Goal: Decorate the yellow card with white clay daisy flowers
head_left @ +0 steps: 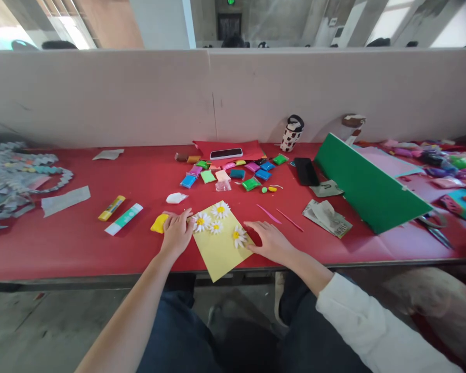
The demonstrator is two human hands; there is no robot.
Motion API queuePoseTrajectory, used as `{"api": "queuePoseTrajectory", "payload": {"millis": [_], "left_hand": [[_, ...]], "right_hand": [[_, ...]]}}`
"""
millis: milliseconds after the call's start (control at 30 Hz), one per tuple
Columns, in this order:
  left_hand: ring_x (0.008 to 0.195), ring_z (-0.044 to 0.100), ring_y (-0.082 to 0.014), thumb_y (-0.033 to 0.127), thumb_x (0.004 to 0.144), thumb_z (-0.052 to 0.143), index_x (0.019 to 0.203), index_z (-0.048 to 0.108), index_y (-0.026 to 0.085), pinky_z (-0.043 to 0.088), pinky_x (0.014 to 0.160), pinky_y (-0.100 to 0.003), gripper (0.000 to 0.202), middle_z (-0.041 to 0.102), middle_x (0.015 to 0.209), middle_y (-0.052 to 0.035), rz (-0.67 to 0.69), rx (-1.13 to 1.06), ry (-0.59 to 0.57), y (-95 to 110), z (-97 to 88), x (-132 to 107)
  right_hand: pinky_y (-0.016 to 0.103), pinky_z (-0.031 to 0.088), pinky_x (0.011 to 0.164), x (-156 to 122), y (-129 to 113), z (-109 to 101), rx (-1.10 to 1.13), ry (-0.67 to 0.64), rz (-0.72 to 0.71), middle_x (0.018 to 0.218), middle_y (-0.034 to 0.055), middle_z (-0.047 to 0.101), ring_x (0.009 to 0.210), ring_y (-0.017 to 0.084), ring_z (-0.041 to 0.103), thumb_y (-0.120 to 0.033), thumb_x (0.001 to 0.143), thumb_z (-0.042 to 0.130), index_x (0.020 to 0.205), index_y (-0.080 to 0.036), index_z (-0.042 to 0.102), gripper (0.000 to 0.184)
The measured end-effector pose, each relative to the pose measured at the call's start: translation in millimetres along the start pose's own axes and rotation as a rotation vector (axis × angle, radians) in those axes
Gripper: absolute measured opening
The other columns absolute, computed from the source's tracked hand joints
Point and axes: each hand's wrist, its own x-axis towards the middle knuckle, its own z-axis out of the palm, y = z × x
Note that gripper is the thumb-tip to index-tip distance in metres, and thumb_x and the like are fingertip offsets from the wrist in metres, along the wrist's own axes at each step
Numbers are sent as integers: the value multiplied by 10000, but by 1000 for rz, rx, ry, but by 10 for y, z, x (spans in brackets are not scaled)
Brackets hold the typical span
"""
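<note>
A pale yellow sheet of paper lies turned at an angle at the table's front edge, its lowest corner jutting over it. On it sit several white daisies with yellow centres, one of them a daisy near the right edge. My left hand is at the sheet's left edge, thumb and fingers bent together; whatever they pinch is too small to make out. A yellow clay packet lies beside it, partly covered. My right hand rests at the sheet's right edge, fingers loosely curved and thumb apart, close to the right daisy.
Several coloured clay packets lie behind the sheet, near a phone. Left are a glue stick and a yellow tube. Pink tools lie right, before a standing green board. Scissors lie beyond it.
</note>
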Motion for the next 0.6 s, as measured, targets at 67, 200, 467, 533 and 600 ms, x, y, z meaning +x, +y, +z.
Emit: {"api": "queuePoseTrajectory", "payload": {"millis": [67, 200, 467, 533, 600], "left_hand": [[1198, 544, -263, 344, 964, 335, 1343, 489, 200, 229, 1129, -447, 434, 671, 1239, -60, 6, -23, 4, -13, 19, 21], [1188, 538, -255, 337, 967, 329, 1352, 478, 220, 225, 1128, -441, 429, 688, 1204, -32, 22, -57, -16, -41, 33, 37], [1189, 523, -268, 313, 967, 313, 1348, 477, 205, 245, 1108, -463, 429, 686, 1212, -39, 24, -75, -30, -36, 10, 36], [1193, 524, -269, 314, 965, 316, 1351, 472, 206, 237, 1113, -476, 430, 686, 1214, -39, 29, -74, -31, -25, 7, 42], [1195, 528, -268, 310, 964, 311, 1356, 465, 210, 224, 1119, -486, 432, 682, 1223, -37, 27, -78, -38, -16, 12, 50]], "right_hand": [[452, 430, 995, 67, 16, 0, 10, -47, -39, 1327, 88, 595, 1208, 291, 549, -382, 775, 700, 1344, -263, 494, 616], [454, 426, 1001, 146, -3, 16, 14, -87, -81, 1321, 63, 606, 1183, 285, 552, -401, 764, 714, 1348, -285, 491, 636], [461, 420, 998, 195, -97, 5, -5, -177, -107, 1323, 51, 603, 1196, 276, 533, -401, 749, 729, 1379, -314, 465, 688], [471, 418, 999, 197, -103, -21, -20, -179, -92, 1333, 52, 595, 1199, 280, 531, -410, 759, 719, 1378, -309, 461, 679], [475, 413, 1003, 196, -103, -45, -26, -175, -91, 1340, 57, 589, 1193, 284, 533, -405, 768, 707, 1373, -296, 462, 662]]}}
